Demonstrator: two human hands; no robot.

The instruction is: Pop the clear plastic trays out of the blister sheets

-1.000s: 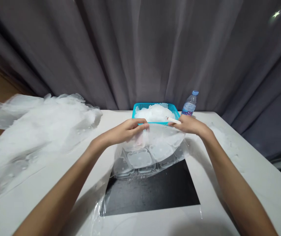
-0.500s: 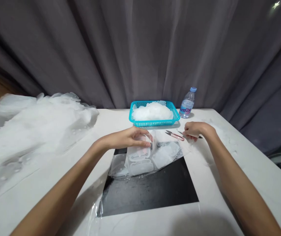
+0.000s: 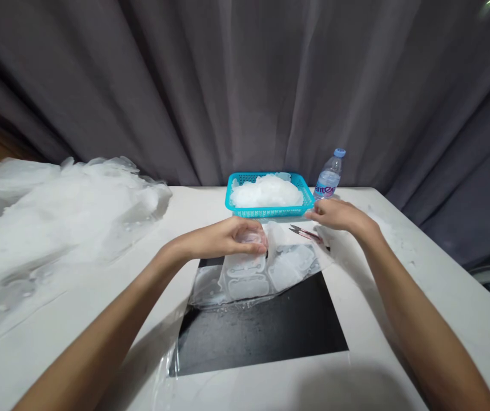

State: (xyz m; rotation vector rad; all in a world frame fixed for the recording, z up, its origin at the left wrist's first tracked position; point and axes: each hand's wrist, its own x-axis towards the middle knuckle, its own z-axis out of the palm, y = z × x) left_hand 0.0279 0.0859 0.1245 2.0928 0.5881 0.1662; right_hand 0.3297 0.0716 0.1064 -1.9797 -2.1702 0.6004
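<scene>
My left hand [image 3: 245, 237] is closed, thumb against fingers, on the upper edge of a translucent plastic sheet [image 3: 247, 285] with rounded, outlined shapes in it. A small dark bit shows at its thumb tip. The sheet lies across the top of a black mat [image 3: 262, 331]. My right hand [image 3: 334, 214] is raised at the near right corner of the blue basket [image 3: 266, 213], in front of the water bottle [image 3: 328, 178]. Its fingers are curled together; whatever they hold is hidden. Just below it lie thread snips [image 3: 305, 232] with pink handles.
A heap of white, cloudy plastic film [image 3: 77, 211] covers the table's left side. White filmy material [image 3: 266, 192] fills the basket. Behind the white table [image 3: 399, 274] hangs a grey curtain [image 3: 253, 85]. Clear film overhangs the mat's left edge.
My right hand has moved up and left, from the table beside the thread snips to the basket's corner. The left hand keeps its grip with a slight shift.
</scene>
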